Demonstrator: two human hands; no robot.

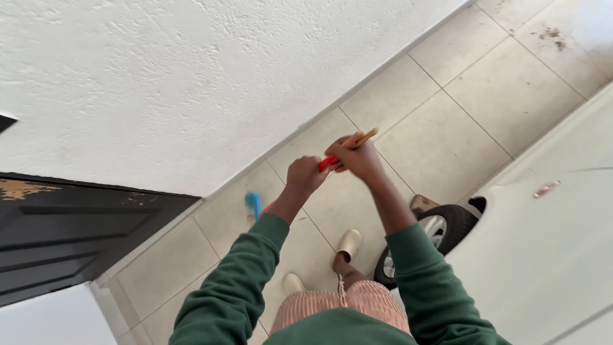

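Both hands are gripping a long broom with a red-sleeved wooden handle point(337, 155) out in front of the person, above the beige tiled floor point(472, 102). The right hand point(359, 158) is closed tight around the upper part, with the bare wooden tip sticking out past it, pointing up and to the right in the view. The left hand point(305, 175) is closed in a fist around the handle lower down, close beside the right hand. The long axis is running on a diagonal, from the wooden tip down-left to the blue brush head point(253, 205), which is blurred and sitting at floor level just below-left of the left hand.

Relative to the broom: the rough white plastered wall point(191, 76) is lying close along the upper-left side, its base edge running parallel to the handle, so room there is tight. A dark panelled door point(70, 236) is further left in that wall. On the right, a white car body point(549, 243) and its black tyre with silver rim point(440, 233) are closing in, near the person's cream shoes point(349, 244). Open tiles are stretching away to the upper right, past the wooden tip. A brownish stain point(550, 33) is marking the far tiles there.
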